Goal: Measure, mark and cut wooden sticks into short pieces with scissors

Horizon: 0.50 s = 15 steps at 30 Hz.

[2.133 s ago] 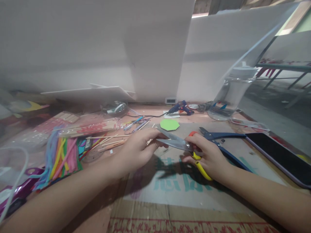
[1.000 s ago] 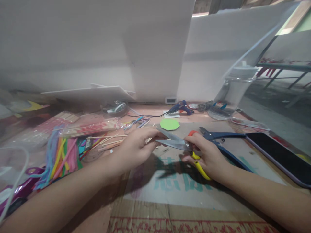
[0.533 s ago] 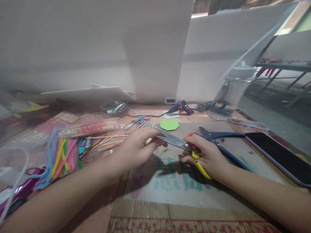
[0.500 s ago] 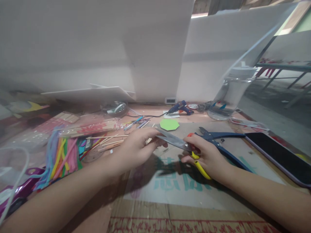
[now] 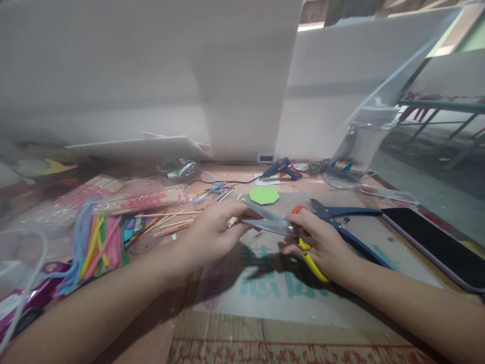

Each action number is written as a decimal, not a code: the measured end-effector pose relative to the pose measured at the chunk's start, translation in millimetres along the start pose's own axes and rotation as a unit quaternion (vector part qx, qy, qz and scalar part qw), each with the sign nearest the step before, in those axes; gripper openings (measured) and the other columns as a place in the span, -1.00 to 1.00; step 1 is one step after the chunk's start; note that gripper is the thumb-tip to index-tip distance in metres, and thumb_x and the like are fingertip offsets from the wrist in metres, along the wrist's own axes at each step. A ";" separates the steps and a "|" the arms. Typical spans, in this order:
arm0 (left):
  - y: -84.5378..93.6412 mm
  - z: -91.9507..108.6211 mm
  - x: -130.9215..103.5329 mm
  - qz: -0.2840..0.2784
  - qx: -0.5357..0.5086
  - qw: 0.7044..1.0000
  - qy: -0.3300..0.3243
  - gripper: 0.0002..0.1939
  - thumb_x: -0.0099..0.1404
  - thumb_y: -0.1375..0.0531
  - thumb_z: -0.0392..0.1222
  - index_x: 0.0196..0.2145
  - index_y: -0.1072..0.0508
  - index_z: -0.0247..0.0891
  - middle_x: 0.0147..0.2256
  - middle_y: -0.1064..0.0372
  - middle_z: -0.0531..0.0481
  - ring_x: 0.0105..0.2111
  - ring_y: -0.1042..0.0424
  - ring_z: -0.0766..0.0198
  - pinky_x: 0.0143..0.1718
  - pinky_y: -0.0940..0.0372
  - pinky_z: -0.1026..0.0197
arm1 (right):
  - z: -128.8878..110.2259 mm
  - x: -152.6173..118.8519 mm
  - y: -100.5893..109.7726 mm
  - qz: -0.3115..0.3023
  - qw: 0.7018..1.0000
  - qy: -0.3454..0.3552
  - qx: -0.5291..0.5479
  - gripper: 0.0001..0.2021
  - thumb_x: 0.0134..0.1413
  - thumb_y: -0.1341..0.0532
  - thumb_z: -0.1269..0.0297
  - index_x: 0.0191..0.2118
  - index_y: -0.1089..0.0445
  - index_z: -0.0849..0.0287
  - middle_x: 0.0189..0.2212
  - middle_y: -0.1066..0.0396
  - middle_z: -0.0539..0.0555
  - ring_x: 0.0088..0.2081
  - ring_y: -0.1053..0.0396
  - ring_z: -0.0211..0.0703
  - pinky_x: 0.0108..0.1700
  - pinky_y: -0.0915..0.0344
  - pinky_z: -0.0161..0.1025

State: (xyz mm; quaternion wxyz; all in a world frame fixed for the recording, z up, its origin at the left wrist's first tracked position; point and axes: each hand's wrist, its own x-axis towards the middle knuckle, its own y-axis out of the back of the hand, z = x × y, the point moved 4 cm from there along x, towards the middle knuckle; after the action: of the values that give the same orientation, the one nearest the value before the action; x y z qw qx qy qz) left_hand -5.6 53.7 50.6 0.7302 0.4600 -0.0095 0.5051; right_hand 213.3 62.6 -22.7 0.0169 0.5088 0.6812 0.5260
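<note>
My right hand (image 5: 316, 237) grips a pair of scissors (image 5: 267, 226) by the yellow and orange handles. Their blades are spread apart and point left at the fingertips of my left hand (image 5: 217, 230). That hand is closed in a pinch; what sits between thumb and finger is hidden. Pale thin stick ends show in the gap by its thumb, but I cannot tell whether they are held or lie behind. Just beyond the blades lies a green octagonal piece (image 5: 264, 194). Blue-handled cutting pliers (image 5: 335, 217) rest behind my right hand.
At the left are colourful pipe cleaners (image 5: 102, 240), bagged sticks (image 5: 144, 199) and loose wooden sticks (image 5: 174, 226). A blue glue gun (image 5: 280, 168) lies at the back. A clear water jug (image 5: 359, 146) and a phone (image 5: 435, 245) stand and lie at the right. White boards (image 5: 151, 76) rise behind.
The scissor blades have spread wider, the lower blade swinging down and left. Both hands stay almost where they were.
</note>
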 end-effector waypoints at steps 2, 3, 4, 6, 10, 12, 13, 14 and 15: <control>-0.2 -0.1 -0.2 -0.004 -0.001 1.000 0.001 -0.75 0.27 -0.14 -0.43 -0.20 -0.60 -0.30 -0.23 -0.62 -0.02 -0.23 -0.57 0.32 -0.15 -0.41 0.34 | -0.7 0.5 0.5 0.000 1.000 0.004 -0.008 -0.58 0.22 -0.21 -0.15 -0.09 -0.36 0.14 -0.32 -0.29 0.07 -0.36 -0.29 -0.12 -0.35 -0.25 -0.22; -0.1 -0.1 -0.3 -0.005 -0.001 1.000 0.000 -0.74 0.27 -0.14 -0.44 -0.19 -0.60 -0.30 -0.22 -0.62 -0.02 -0.22 -0.57 0.32 -0.15 -0.41 0.34 | -1.3 1.0 1.1 0.000 1.000 0.007 -0.014 -0.57 0.22 -0.21 -0.15 -0.11 -0.37 0.15 -0.32 -0.30 0.07 -0.36 -0.29 -0.11 -0.35 -0.25 -0.22; 0.2 -0.2 -0.4 -0.005 -0.001 1.000 0.000 -0.74 0.26 -0.14 -0.44 -0.19 -0.60 -0.29 -0.22 -0.62 -0.02 -0.22 -0.57 0.32 -0.14 -0.41 0.34 | -2.0 1.7 1.8 0.001 1.000 0.010 -0.021 -0.57 0.22 -0.21 -0.16 -0.12 -0.37 0.15 -0.32 -0.30 0.08 -0.36 -0.29 -0.11 -0.35 -0.25 -0.22; 0.5 -0.3 -0.4 -0.004 0.000 1.000 -0.003 -0.74 0.25 -0.14 -0.45 -0.20 -0.60 -0.29 -0.23 -0.62 -0.01 -0.23 -0.57 0.32 -0.15 -0.41 0.34 | -3.1 2.6 3.1 0.001 0.999 0.010 -0.031 -0.57 0.22 -0.19 -0.16 -0.15 -0.37 0.16 -0.32 -0.30 0.08 -0.36 -0.29 -0.11 -0.35 -0.25 -0.22; -1.0 -2.2 0.0 -0.003 -0.013 1.000 -0.010 -0.73 0.27 -0.12 -0.47 -0.24 -0.58 -0.27 -0.28 -0.61 0.03 -0.27 -0.56 0.35 -0.20 -0.39 0.35 | -3.0 1.6 3.4 -0.004 1.000 0.004 -0.026 -0.56 0.22 -0.18 -0.19 -0.13 -0.38 0.15 -0.38 -0.27 0.03 -0.41 -0.27 -0.16 -0.39 -0.23 -0.25; -2.5 -4.0 0.0 -0.005 -0.021 1.000 -0.006 -0.76 0.31 -0.11 -0.44 -0.28 -0.58 -0.26 -0.33 -0.59 0.05 -0.30 -0.55 0.36 -0.23 -0.38 0.35 | -2.1 0.6 1.7 -0.012 1.000 0.002 -0.016 -0.53 0.21 -0.17 -0.21 -0.12 -0.39 0.13 -0.42 -0.25 -0.02 -0.46 -0.24 -0.19 -0.42 -0.19 -0.27; -3.0 -4.8 0.0 -0.007 -0.025 1.000 -0.003 -0.77 0.33 -0.11 -0.42 -0.29 -0.57 -0.25 -0.34 -0.58 0.06 -0.31 -0.54 0.35 -0.25 -0.38 0.34 | -1.7 0.3 0.9 -0.014 1.000 0.002 -0.012 -0.53 0.20 -0.17 -0.22 -0.11 -0.39 0.13 -0.44 -0.24 -0.03 -0.47 -0.22 -0.21 -0.44 -0.18 -0.27; -3.3 -5.3 0.1 -0.009 -0.026 1.000 0.002 -0.77 0.33 -0.12 -0.40 -0.30 -0.57 -0.25 -0.35 -0.58 0.06 -0.32 -0.54 0.35 -0.26 -0.38 0.34 | -1.5 0.2 0.5 -0.012 1.000 0.003 -0.008 -0.52 0.20 -0.16 -0.23 -0.10 -0.39 0.13 -0.44 -0.24 -0.03 -0.48 -0.22 -0.21 -0.45 -0.17 -0.28; -3.2 -5.5 0.3 -0.010 -0.027 1.000 0.007 -0.78 0.33 -0.12 -0.40 -0.29 -0.57 -0.25 -0.34 -0.59 0.06 -0.32 -0.54 0.34 -0.26 -0.39 0.33 | -1.4 0.4 0.4 -0.008 1.000 0.005 -0.004 -0.51 0.20 -0.15 -0.24 -0.09 -0.39 0.13 -0.43 -0.24 -0.02 -0.47 -0.22 -0.20 -0.44 -0.18 -0.27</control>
State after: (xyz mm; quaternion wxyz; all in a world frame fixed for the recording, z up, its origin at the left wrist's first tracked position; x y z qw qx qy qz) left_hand -5.6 57.5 45.5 0.7472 0.4370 -0.0133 0.5005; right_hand 212.7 61.9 -21.5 0.0200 0.5010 0.6830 0.5311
